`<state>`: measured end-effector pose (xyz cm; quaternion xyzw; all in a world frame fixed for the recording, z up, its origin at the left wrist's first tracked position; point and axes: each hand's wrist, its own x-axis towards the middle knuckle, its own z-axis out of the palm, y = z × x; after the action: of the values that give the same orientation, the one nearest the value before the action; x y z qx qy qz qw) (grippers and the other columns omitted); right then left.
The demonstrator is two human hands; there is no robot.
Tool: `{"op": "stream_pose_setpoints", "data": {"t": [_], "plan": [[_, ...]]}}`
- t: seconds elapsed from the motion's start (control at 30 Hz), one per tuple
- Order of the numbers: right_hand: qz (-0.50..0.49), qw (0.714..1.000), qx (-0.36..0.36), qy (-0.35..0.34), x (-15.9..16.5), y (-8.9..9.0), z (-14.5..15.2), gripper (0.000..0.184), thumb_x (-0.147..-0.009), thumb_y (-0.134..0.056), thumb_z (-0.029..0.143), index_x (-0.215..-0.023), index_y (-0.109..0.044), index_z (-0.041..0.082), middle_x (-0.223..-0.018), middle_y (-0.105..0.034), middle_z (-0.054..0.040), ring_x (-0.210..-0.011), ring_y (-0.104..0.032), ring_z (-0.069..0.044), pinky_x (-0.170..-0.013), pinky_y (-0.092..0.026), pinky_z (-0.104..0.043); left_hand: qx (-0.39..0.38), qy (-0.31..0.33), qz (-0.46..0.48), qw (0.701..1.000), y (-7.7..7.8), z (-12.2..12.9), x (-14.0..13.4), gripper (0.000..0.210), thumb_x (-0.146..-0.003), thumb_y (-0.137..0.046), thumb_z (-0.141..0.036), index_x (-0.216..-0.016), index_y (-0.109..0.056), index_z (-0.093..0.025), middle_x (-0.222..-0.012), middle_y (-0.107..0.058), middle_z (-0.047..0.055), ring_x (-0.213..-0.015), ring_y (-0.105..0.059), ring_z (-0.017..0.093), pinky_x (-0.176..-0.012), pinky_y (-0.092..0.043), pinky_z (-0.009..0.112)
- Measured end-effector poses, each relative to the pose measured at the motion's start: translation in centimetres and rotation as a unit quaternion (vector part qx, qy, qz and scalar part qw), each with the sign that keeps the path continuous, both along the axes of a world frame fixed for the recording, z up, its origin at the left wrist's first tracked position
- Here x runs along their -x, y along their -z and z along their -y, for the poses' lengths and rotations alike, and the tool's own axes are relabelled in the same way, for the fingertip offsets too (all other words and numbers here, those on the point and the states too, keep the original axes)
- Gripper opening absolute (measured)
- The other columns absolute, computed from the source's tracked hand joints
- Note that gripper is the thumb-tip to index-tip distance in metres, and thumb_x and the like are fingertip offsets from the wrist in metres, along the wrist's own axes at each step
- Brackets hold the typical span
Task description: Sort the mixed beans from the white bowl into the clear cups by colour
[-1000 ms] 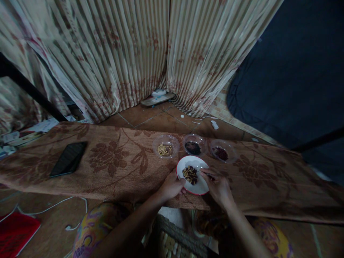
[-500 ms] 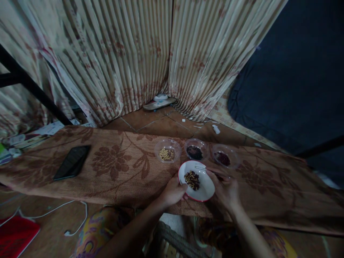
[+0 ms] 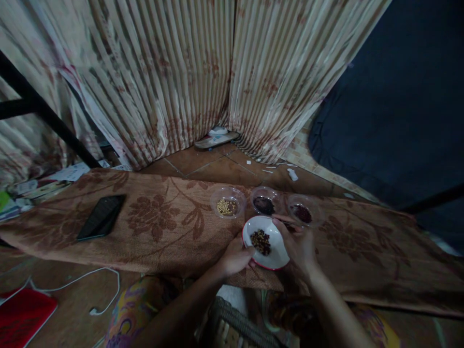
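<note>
My left hand grips the left rim of a white bowl with a red edge, thumb over the rim. Inside lies a heap of mixed pale and dark beans. My right hand is closed at the bowl's right rim, holding slim tweezers, mostly hidden by the fingers and blurred. Beyond the bowl stand three clear plastic bowls in a row: one with yellowish beans, one with black beans, one with dark red beans.
A brown flowered cloth covers the narrow table. On its left lies a black phone. Behind the table are striped curtains and a skateboard on the tiled floor. A white cable lies at lower left.
My right hand has shifted slightly up and left against the bowl's rim. The tweezers' tips, which were over the bowl, no longer show there. My left hand keeps its hold.
</note>
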<state>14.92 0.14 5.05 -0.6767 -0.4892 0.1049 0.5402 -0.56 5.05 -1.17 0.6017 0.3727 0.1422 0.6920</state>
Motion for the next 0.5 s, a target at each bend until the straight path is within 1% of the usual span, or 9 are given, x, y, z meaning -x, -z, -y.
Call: {"op": "stream_pose_setpoints", "data": {"t": [0.07,0.13,0.23,0.33,0.43,0.5], "plan": [[-0.048,0.998,0.022,0.019,-1.3,1.2,1.6,0.027,-0.078,-0.061,0.04,-0.088,-0.072,0.017,-0.091,-0.072,-0.0099,-0.086,-0.066,-0.024,-0.078,-0.051,-0.039,0.001,-0.007,-0.014,1.0,-0.1,0.0,0.0,0.018,-0.078,-0.048,-0.017,-0.094,-0.056,-0.012,-0.059,-0.061,0.0,-0.048,-0.059,0.013,-0.041,-0.045,0.019],[-0.084,0.995,0.046,0.037,-2.1,2.2,2.6,0.031,-0.076,-0.062,0.042,-0.089,-0.072,0.016,-0.089,-0.073,-0.0104,-0.084,-0.067,-0.025,-0.076,-0.052,-0.039,-0.001,-0.009,-0.019,1.0,-0.2,0.0,0.0,0.016,-0.078,-0.048,-0.016,-0.092,-0.056,-0.012,-0.06,-0.061,0.001,-0.05,-0.06,0.013,-0.041,-0.045,0.019],[-0.091,0.991,0.093,0.031,-2.3,3.2,2.9,0.035,-0.075,-0.064,0.045,-0.091,-0.071,0.015,-0.089,-0.073,-0.0108,-0.082,-0.067,-0.026,-0.073,-0.052,-0.039,-0.005,-0.005,-0.018,1.0,-0.3,0.0,0.0,0.019,-0.079,-0.047,-0.015,-0.096,-0.054,-0.012,-0.061,-0.061,0.001,-0.051,-0.061,0.014,-0.041,-0.045,0.019],[-0.06,0.991,0.118,0.013,-1.6,3.2,2.6,0.034,-0.076,-0.062,0.045,-0.091,-0.072,0.017,-0.091,-0.072,-0.0102,-0.084,-0.066,-0.026,-0.077,-0.051,-0.04,-0.011,-0.001,-0.012,1.0,-0.3,0.1,0.0,0.024,-0.08,-0.046,-0.015,-0.103,-0.053,-0.012,-0.061,-0.061,0.001,-0.049,-0.06,0.013,-0.041,-0.045,0.019],[-0.024,0.994,0.106,0.009,-0.9,2.9,2.3,0.033,-0.077,-0.06,0.046,-0.089,-0.072,0.018,-0.094,-0.072,-0.01,-0.089,-0.066,-0.026,-0.083,-0.049,-0.041,-0.011,-0.001,-0.014,1.0,-0.4,0.1,0.0,0.025,-0.08,-0.045,-0.015,-0.104,-0.052,-0.012,-0.06,-0.061,0.0,-0.049,-0.059,0.013,-0.041,-0.046,0.019],[-0.01,0.995,0.101,0.007,-0.7,2.8,2.2,0.032,-0.078,-0.059,0.045,-0.088,-0.072,0.018,-0.096,-0.072,-0.01,-0.091,-0.065,-0.026,-0.084,-0.048,-0.04,-0.009,-0.002,-0.016,1.0,-0.6,0.1,0.0,0.024,-0.08,-0.045,-0.014,-0.102,-0.053,-0.012,-0.061,-0.061,0.001,-0.05,-0.06,0.013,-0.041,-0.046,0.019]]}}
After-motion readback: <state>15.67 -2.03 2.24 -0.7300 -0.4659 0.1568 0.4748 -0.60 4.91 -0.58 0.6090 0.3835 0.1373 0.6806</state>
